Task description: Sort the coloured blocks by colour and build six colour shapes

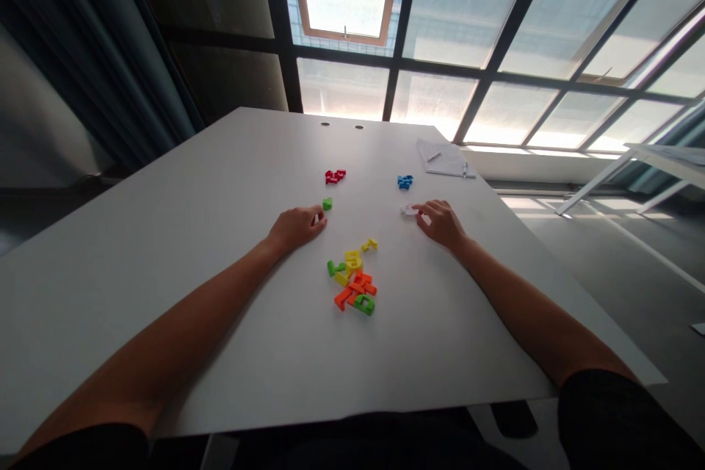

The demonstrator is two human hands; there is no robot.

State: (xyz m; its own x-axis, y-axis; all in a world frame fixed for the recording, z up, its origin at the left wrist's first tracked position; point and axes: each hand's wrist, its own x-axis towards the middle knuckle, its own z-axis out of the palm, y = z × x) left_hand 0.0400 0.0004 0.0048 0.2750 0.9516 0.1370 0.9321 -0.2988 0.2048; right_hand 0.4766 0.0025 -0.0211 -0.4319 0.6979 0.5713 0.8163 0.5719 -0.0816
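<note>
On the white table (275, 352), my left hand (300, 226) rests with its fingers curled together. Just beyond its fingertips lies a small green plastic block (327, 203), and what the fingers hold, if anything, is hidden. My right hand (442, 222) is at a small group of white plastic blocks (408, 211), with thumb and index finger closed at the edge of one. Between my forearms is a loose mixed pile: yellow blocks (353, 261), orange blocks (359, 286), a green block (364, 304) at the near end and another green piece (335, 268) at the left.
Farther back lie a cluster of red blocks (335, 176) and a cluster of blue blocks (405, 181). Paper sheets (447, 159) with a pen lie near the table's right edge. Two round cable holes sit by the far edge, before large windows (446, 7).
</note>
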